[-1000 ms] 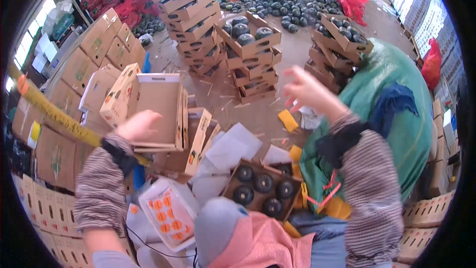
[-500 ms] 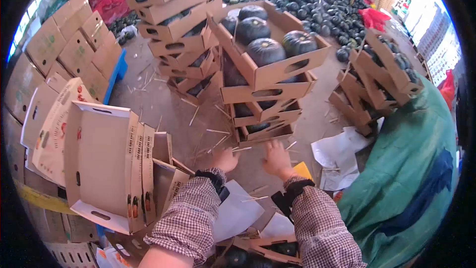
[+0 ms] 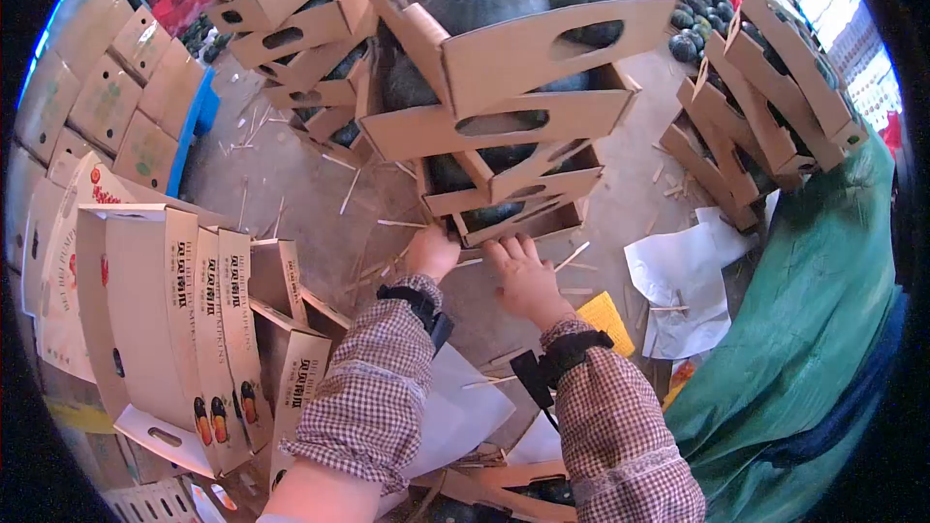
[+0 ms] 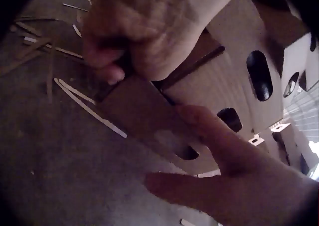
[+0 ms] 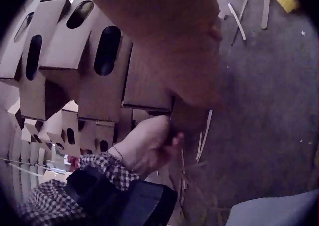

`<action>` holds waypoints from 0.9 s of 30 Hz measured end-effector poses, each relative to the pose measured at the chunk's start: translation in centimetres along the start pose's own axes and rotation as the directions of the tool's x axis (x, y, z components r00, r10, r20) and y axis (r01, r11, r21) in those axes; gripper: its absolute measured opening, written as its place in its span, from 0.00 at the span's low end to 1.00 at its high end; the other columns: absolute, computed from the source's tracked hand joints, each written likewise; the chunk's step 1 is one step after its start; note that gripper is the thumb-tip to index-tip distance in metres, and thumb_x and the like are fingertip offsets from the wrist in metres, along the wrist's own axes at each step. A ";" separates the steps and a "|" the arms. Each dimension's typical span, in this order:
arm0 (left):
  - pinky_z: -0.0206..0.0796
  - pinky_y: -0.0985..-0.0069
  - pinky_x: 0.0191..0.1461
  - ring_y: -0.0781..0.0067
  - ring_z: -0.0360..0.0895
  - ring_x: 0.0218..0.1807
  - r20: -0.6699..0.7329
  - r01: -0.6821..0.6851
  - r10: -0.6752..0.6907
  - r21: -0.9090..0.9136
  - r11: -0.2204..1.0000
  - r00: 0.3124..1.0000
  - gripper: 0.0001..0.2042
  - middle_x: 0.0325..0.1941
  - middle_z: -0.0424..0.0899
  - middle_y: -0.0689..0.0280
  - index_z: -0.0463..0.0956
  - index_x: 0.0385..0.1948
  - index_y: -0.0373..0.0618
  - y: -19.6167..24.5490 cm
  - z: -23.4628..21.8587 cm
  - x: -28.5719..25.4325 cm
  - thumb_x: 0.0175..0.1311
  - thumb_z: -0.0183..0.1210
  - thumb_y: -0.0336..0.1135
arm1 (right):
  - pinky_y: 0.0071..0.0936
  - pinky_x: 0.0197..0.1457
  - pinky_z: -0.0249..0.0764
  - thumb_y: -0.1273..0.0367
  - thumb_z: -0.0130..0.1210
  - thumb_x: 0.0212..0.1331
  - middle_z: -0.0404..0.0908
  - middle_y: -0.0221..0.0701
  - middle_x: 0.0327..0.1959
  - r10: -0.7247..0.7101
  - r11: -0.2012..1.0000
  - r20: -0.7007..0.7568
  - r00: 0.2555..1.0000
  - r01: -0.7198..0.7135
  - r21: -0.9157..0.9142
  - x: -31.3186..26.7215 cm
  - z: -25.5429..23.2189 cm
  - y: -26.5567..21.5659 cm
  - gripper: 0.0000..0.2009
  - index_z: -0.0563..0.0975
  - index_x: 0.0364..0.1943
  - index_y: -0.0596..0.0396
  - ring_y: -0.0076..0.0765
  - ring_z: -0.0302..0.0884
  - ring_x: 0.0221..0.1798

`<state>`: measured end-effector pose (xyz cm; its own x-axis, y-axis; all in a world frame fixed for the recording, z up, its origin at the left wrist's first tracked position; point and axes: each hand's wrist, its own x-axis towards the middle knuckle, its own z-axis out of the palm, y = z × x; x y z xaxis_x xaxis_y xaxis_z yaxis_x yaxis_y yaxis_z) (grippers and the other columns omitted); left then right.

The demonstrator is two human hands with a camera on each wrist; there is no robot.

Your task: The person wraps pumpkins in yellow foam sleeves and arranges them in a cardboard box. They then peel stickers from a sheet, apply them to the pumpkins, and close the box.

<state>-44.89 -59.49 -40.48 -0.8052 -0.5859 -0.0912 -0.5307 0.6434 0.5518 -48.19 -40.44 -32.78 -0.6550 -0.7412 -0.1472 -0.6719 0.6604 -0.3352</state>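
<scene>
Both hands are low at the foot of a stack of cardboard trays (image 3: 523, 131) loaded with dark green pumpkins (image 3: 484, 0). At the near left corner of the bottom tray (image 4: 139, 109), my left hand (image 3: 433, 254) grips the cardboard with curled fingers. My right hand (image 3: 528, 286) rests its fingers over that tray's near edge, beside the left one. In the left wrist view, the thumb (image 4: 167, 183) of the right hand sticks out apart from the cardboard. Seen from the right wrist, the back of the right hand (image 5: 169, 46) hides its own fingertips.
Empty printed pumpkin boxes (image 3: 184, 329) lean at the left. Another tray stack (image 3: 300, 39) stands behind, and tilted filled trays (image 3: 765, 107) are at the right beside a green tarp (image 3: 794, 329). Wooden sticks (image 3: 351, 191), white sheets (image 3: 678, 281) and a yellow piece (image 3: 608, 322) litter the floor.
Both hands have come down and together from wide apart to the bottom tray's near side. The left fingers have closed on its corner. The head view has moved closer to the stack.
</scene>
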 end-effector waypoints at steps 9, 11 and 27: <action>0.69 0.53 0.52 0.41 0.79 0.45 0.106 0.134 -0.131 -0.019 0.991 0.986 0.19 0.36 0.81 0.41 0.81 0.32 0.35 5.2 -1.0 -6.5 0.58 0.53 0.47 | 0.50 0.56 0.74 0.69 0.63 0.39 0.70 0.34 0.52 -0.059 0.987 -0.007 0.998 0.060 0.148 -4.0 -1.6 3.1 0.30 0.71 0.54 0.47 0.48 0.62 0.63; 0.69 0.53 0.52 0.41 0.79 0.45 0.095 0.152 -0.148 -0.037 0.988 0.984 0.20 0.36 0.81 0.40 0.81 0.33 0.35 6.0 -0.1 -9.4 0.59 0.53 0.47 | 0.47 0.56 0.74 0.69 0.62 0.39 0.71 0.35 0.51 -0.117 0.985 0.007 0.993 0.115 0.130 -5.8 -1.8 4.2 0.28 0.72 0.52 0.47 0.49 0.63 0.62; 0.79 0.63 0.41 0.63 0.81 0.32 0.923 0.923 0.031 -0.384 -0.017 0.384 0.15 0.38 0.81 0.57 0.71 0.51 0.46 14.9 6.0 -36.8 0.72 0.45 0.44 | 0.56 0.70 0.50 0.60 0.45 0.64 0.68 0.30 0.63 -0.358 0.899 -0.087 0.930 0.368 0.236 -31.4 2.8 12.6 0.23 0.67 0.63 0.45 0.39 0.60 0.69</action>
<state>-24.72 -25.36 -33.84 -0.5699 0.2498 -0.7828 -0.6332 -0.7406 0.2246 -35.09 -9.18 -34.92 -0.3983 -0.9150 0.0639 -0.7639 0.2924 -0.5753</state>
